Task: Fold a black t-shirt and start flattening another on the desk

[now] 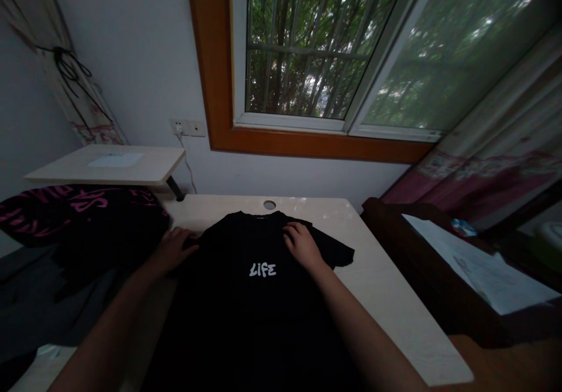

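Observation:
A black T-shirt lies spread on a pale table, its collar toward the far edge and white "LIFE" lettering on its chest. My right hand rests open on the cloth near the right shoulder, fingers bent a little and spread. At the left sleeve is my left hand, its thumb and fingers apart with dark fabric between and beneath them. The right sleeve extends flat beyond my right hand. Much of the left sleeve is hidden by my left hand and the dark surroundings.
Dark clothes with pink lettering are heaped at the left, under a small raised shelf bearing a paper. The table has a round cable hole near its back edge. White sheets lie on a brown surface at right.

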`<state>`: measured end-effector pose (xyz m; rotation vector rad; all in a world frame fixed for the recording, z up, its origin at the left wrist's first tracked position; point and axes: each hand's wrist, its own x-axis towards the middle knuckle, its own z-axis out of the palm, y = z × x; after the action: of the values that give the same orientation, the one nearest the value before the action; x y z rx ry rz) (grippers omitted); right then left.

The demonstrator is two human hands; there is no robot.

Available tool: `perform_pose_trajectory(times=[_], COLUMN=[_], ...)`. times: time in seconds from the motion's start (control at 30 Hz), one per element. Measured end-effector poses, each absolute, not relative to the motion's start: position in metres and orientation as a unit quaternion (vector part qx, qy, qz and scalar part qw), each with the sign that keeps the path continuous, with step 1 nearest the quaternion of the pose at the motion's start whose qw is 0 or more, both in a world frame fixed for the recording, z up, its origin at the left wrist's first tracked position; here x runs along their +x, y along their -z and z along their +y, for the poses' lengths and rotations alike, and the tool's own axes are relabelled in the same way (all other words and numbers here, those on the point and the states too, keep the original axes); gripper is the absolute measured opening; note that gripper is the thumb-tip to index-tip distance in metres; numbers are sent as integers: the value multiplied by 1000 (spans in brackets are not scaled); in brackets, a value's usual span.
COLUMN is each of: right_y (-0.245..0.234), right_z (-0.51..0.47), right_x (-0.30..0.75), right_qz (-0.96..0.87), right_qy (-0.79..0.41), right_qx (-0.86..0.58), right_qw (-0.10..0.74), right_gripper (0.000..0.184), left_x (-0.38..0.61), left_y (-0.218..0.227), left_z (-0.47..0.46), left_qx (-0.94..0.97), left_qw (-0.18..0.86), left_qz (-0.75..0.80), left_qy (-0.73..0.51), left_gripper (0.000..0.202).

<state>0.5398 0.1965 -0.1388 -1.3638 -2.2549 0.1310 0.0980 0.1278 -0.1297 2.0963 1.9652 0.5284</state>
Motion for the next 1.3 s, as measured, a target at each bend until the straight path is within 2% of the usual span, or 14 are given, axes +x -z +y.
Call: perform_pose_trajectory(times=[0.13, 0.4, 0.7, 0.83, 0.93, 1.07, 1.3], right_y=[140, 150, 142, 137, 134, 134, 136], right_z=[196, 205, 199, 198, 199, 203, 210], right_x=[544, 586, 632, 644, 654, 667, 674], right_qz=[-832, -804, -746, -725, -705, -696, -719], right_qy=[-36, -11, 29, 43, 46, 21, -35], right_qx=[-496, -531, -630, -669, -697, -713, -683], right_qw=[248, 268, 212, 159, 121, 78, 120], right_gripper=[28, 30, 31, 32, 31, 38, 30], left_x=[92, 82, 78, 86, 90, 94, 100], left_y=[135, 126, 124, 122, 119, 115, 117], left_z=[129, 135, 141, 143, 145, 146, 148], left_qx=[690, 713, 611, 587, 608, 686, 707], left_qw=[88, 105, -49, -70, -44, 48, 103], left_qz=[699, 690, 780, 795, 775, 700, 684], left_qy=[-167, -64, -129, -135, -163, -194, -147], left_gripper=[37, 15, 25, 30, 37, 40, 31])
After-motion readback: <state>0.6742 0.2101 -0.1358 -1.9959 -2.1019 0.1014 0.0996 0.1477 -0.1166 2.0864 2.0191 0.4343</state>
